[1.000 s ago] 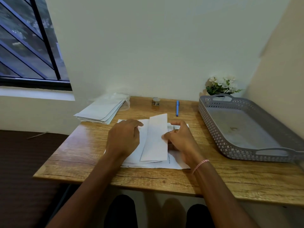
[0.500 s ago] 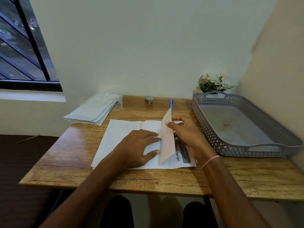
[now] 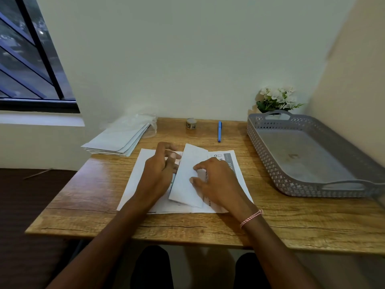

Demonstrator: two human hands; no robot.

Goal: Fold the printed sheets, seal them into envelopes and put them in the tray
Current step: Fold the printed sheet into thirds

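While the envelopes [image 3: 118, 138] wait at far left, the left hand [image 3: 158, 174], loosely curled and gripping nothing, rests beside the folded sheet [image 3: 187, 176] at table [image 3: 83, 195] centre; the right hand [image 3: 216, 182] presses it flat with bent fingertips. Step: creasing. Next, probably: reach left for an envelope; tray [image 3: 270, 163], right, holds none.

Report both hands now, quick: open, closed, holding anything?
Left hand: fingers loosely curled at the left edge of the folded sheet; grip cannot be told.
Right hand: open, fingertips pressing the folded sheet down.
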